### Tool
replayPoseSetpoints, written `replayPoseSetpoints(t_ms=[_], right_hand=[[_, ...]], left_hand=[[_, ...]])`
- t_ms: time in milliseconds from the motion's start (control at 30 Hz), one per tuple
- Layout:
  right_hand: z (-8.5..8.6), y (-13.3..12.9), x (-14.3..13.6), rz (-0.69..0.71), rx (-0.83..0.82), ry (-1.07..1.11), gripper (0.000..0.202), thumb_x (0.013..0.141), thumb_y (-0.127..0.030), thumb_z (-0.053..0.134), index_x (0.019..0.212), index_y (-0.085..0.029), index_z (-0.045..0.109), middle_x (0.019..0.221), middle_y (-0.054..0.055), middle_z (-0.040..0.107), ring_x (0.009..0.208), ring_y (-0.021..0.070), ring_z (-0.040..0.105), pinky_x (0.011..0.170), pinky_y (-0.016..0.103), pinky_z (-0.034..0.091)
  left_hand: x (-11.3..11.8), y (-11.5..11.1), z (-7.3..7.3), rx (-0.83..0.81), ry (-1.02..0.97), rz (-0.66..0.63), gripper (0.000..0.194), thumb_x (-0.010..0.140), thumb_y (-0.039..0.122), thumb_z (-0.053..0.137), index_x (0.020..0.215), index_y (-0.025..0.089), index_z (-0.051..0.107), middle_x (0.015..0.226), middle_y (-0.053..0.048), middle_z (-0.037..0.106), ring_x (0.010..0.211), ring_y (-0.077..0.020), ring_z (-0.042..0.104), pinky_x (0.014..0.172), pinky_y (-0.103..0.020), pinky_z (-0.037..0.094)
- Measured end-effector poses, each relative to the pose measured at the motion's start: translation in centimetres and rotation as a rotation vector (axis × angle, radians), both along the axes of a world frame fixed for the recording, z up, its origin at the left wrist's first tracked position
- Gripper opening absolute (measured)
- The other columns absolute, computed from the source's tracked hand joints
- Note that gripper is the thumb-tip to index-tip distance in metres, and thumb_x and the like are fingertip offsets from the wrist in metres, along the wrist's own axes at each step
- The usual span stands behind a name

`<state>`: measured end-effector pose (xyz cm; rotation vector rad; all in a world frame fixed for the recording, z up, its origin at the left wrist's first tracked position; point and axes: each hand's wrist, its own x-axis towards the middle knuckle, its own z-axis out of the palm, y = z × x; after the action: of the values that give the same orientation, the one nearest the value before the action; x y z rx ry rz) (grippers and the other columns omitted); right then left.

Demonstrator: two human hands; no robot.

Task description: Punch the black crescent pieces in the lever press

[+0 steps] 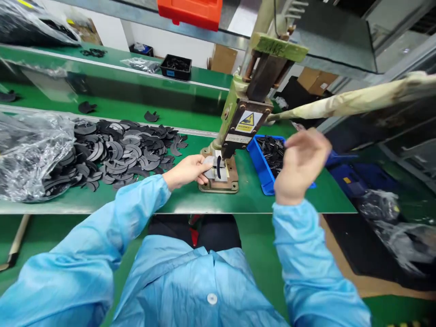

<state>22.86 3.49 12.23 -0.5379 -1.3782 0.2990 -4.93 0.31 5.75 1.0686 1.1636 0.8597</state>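
Observation:
My left hand [189, 172] is closed at the base plate [232, 175] of a green hand press [245, 104], its thumb and fingers pinching the edge of a flat grey piece [207, 163]. Beside the fingertips a small black curved strip [219, 167] lies over the plate, under the press ram. My right hand [301, 161] is raised above the bench on the right, below the press's long lever [354, 100] and apart from it. Motion smears its fingers, so I cannot make out whether they hold anything.
A heap of black crescent-shaped pieces [126, 152] spreads left of the press, spilling from a clear plastic bag [34, 154]. A blue bin [262, 168] of thin black parts stands right of the press. Behind are a black bin [176, 67] and a red bin [190, 12].

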Motion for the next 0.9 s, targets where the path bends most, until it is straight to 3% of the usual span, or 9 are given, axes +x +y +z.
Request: replayPoseSetpoints(t_ms=[67,133,233,500,700,800,900], right_hand=[[-5.3,-1.9,-1.1,0.095,-0.205,-0.104,0.033,0.089,-0.033,0.084,0.118,-0.026,0.07,0.103,0.0,0.073,0.094,0.0116,0.073,0.095,0.031,0.066],[-9.5,-4.2,-2.9,0.2,-0.366,-0.192,0.04,0.086,-0.043,0.086,0.119,-0.028,0.07,0.1,0.002,0.076,0.086,0.0157,0.075,0.082,0.035,0.069],[-12.4,-7.1,-5.7,0.24,-0.478,-0.212,0.046,0.084,-0.057,0.085,0.115,-0.027,0.07,0.098,0.003,0.077,0.084,0.0175,0.075,0.078,0.036,0.068],[-12.1,-9.5,-7.5,0.165,-0.553,-0.18,0.032,0.095,-0.054,0.074,0.095,-0.022,0.066,0.091,0.002,0.074,0.083,0.0138,0.071,0.076,0.028,0.061],[-12.4,-10.0,-7.1,0.138,-0.533,-0.305,0.025,0.101,-0.048,0.065,0.103,-0.023,0.067,0.094,0.003,0.075,0.082,0.0137,0.072,0.073,0.028,0.06],[-11.9,-9.3,-6.1,0.132,-0.487,-0.422,0.021,0.102,-0.042,0.064,0.113,-0.024,0.069,0.1,0.003,0.078,0.088,0.0154,0.074,0.081,0.031,0.062],[-11.3,-8.8,-5.0,0.126,-0.4,-0.546,0.017,0.101,-0.037,0.066,0.111,-0.025,0.071,0.104,0.006,0.079,0.096,0.0187,0.074,0.09,0.036,0.061]], left_hand=[[-0.2,-2.0,1.1,0.06,-0.04,-0.046,0.044,0.09,0.052,0.087,0.085,0.02,0.057,0.069,-0.004,0.075,0.059,-0.0169,0.076,0.053,-0.023,0.061],[-0.1,-3.7,2.0,0.106,-0.064,-0.083,0.046,0.09,0.055,0.087,0.085,0.02,0.057,0.068,-0.004,0.074,0.057,-0.0171,0.075,0.052,-0.024,0.06],[0.5,-5.5,2.8,0.129,-0.055,-0.115,0.046,0.09,0.056,0.086,0.086,0.02,0.058,0.068,-0.005,0.076,0.055,-0.0165,0.073,0.05,-0.024,0.06],[1.3,-7.5,2.6,0.102,-0.01,-0.154,0.043,0.092,0.054,0.084,0.087,0.018,0.06,0.068,-0.003,0.074,0.057,-0.0154,0.074,0.05,-0.021,0.059],[0.8,-6.6,2.6,0.024,-0.041,-0.23,0.052,0.086,0.063,0.086,0.087,0.018,0.06,0.07,-0.004,0.074,0.057,-0.0155,0.073,0.05,-0.022,0.057],[0.3,-5.9,1.9,0.039,0.029,-0.229,0.05,0.089,0.064,0.082,0.087,0.019,0.059,0.069,-0.004,0.073,0.058,-0.0166,0.072,0.054,-0.025,0.057],[-0.1,-5.9,1.3,0.169,0.155,-0.134,0.044,0.092,0.059,0.079,0.091,0.02,0.06,0.072,-0.002,0.07,0.063,-0.0159,0.068,0.057,-0.027,0.055]])
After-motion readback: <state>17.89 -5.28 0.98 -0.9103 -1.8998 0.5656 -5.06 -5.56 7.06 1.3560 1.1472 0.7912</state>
